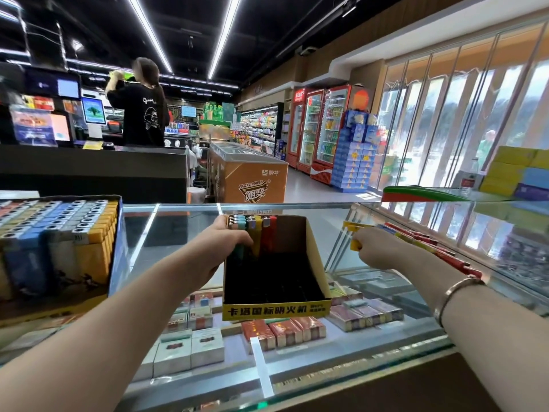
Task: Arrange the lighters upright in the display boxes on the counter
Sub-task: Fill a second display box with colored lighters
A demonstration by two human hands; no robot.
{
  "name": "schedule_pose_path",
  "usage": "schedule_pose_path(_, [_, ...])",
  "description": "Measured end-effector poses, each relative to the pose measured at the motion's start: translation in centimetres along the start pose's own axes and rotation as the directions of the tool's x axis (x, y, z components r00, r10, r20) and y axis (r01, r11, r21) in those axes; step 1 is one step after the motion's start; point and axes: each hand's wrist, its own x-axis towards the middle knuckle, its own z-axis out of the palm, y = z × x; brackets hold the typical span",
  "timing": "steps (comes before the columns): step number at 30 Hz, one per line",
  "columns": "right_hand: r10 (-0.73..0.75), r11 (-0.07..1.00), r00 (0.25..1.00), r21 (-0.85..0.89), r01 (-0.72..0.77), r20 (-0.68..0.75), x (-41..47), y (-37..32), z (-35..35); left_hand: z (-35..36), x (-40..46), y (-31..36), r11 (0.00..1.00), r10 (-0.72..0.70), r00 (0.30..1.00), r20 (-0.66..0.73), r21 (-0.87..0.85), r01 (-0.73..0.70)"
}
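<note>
A yellow-fronted cardboard display box [276, 309] sits on the glass counter, mostly unfilled. Several lighters [258, 230] stand upright along its back left. My left hand [221, 245] reaches over the box's left wall and presses its fingers against those standing lighters. To the right of the box, my right hand [377, 248] is closed around a yellow lighter [355, 243], close to a row of loose lighters [421, 242] lying on the glass. A second display box [59, 242] at the left is full of upright lighters.
The glass counter [297, 379] shows cigarette packs beneath. Stacked yellow and blue cartons [518, 171] stand at the far right. A person [144, 105] stands behind a dark checkout counter at the back left. An orange freezer [249, 179] is beyond the counter.
</note>
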Motion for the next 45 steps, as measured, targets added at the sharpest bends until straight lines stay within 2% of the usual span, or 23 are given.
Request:
schedule_pose_path(4, [0.142,0.986,0.966,0.111,-0.121,-0.215,1.6,0.9,-0.5,-0.3,0.3,-0.2,1.0,-0.001,1.0,0.021,0.002,0.001])
schedule_pose_path(8, [0.221,0.975,0.968,0.049,-0.217,-0.122,2.3,1.0,0.0,-0.6,0.5,-0.2,1.0,0.0,0.998,0.06,-0.015,0.001])
schedule_pose_path(15, [0.14,0.989,0.986,-0.035,-0.143,-0.095,3.0,0.2,1.3,-0.8,0.4,-0.2,0.999,0.033,0.994,0.102,-0.031,-0.03])
schedule_pose_path(19, [0.084,0.992,0.996,-0.097,-0.086,-0.031,3.3,-0.3,1.1,-0.7,0.4,-0.3,0.998,0.049,0.993,0.105,-0.044,-0.044])
schedule_pose_path(24, [0.092,0.976,0.986,-0.183,-0.117,-0.143,3.6,-1.1,1.9,-0.9,0.5,-0.4,0.997,0.06,0.992,0.11,-0.054,-0.054])
schedule_pose_path(28, [0.121,0.981,0.974,-0.129,-0.147,-0.194,4.4,-1.0,2.2,-1.1,0.5,-0.4,0.997,0.054,0.991,0.126,-0.055,-0.047])
schedule_pose_path(33, [0.168,0.979,0.973,-0.091,-0.184,-0.155,5.5,-0.4,2.1,-1.2,0.6,-0.4,0.997,0.047,0.989,0.142,-0.059,-0.039])
schedule_pose_path(45, [0.125,0.977,0.979,-0.153,-0.149,-0.16,6.9,0.0,1.2,-1.2,0.9,-0.9,0.996,0.072,0.991,0.117,-0.061,-0.065])
